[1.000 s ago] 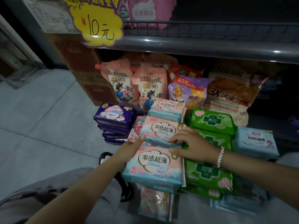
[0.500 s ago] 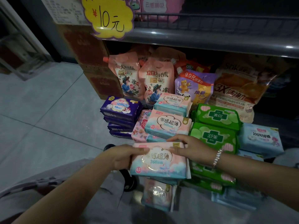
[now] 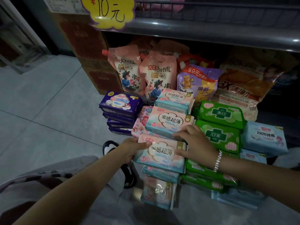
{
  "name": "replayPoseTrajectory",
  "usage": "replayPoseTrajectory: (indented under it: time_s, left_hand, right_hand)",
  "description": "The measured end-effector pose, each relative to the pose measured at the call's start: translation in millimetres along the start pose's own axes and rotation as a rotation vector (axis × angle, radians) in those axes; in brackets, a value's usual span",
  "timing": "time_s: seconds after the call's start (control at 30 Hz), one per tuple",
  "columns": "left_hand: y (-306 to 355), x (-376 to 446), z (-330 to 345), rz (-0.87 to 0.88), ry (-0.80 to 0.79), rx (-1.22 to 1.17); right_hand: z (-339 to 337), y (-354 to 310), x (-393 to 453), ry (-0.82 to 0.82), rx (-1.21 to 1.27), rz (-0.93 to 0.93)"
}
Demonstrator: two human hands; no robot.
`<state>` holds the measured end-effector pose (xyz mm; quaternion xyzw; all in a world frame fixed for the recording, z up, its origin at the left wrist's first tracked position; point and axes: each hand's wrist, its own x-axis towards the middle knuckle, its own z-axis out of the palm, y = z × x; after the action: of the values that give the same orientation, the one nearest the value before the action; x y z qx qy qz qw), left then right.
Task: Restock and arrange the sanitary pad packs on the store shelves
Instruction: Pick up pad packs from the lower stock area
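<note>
Grey floor tiles (image 3: 48, 111) run up to the foot of a dim metal store shelf (image 3: 211, 28), and that is why the stock sits where it does: the packs are staged on the floor in front of the lowest tier, sorted by brand so each stack can go up as a group. You hold the pink-and-blue soft plastic sanitary pad pack (image 3: 160, 153) from both ends, your left hand (image 3: 131, 149) curled round its left edge with the thumb on top, your right hand (image 3: 194, 143) gripping its right end, fingers bent over the upper corner. Two hands keep the slippery wrapper level and square with the matching pink-and-blue packs behind (image 3: 170, 122). It rests on or just above its own stack, printed face up so the label reads. Just beside it on the right stand the green cross-marked pad packs (image 3: 220, 135), then pale blue cotton pad packs (image 3: 264, 137); the purple pad packs (image 3: 120, 103) sit on the left. Standing pink floral refill pouches (image 3: 128, 70) fill the shelf bottom, so I judge space there is tight.
</note>
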<state>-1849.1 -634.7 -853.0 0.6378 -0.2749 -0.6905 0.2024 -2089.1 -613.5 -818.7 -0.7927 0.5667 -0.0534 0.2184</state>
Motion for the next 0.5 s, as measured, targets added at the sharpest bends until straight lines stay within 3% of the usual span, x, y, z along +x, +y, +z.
replayPoseTrajectory:
  time_s: [0.13, 0.37, 0.5]
  left_hand:
    - [-3, 4, 2, 0.017, -0.001, 0.026]
    - [-12, 9, -5, -0.106, -0.001, 0.167]
    - [-23, 12, 1, -0.092, 0.000, 0.046]
  right_hand:
    - [2, 3, 2, -0.094, -0.120, -0.031]
    - [4, 8, 2, -0.146, -0.167, -0.072]
    - [4, 9, 2, -0.146, -0.194, -0.079]
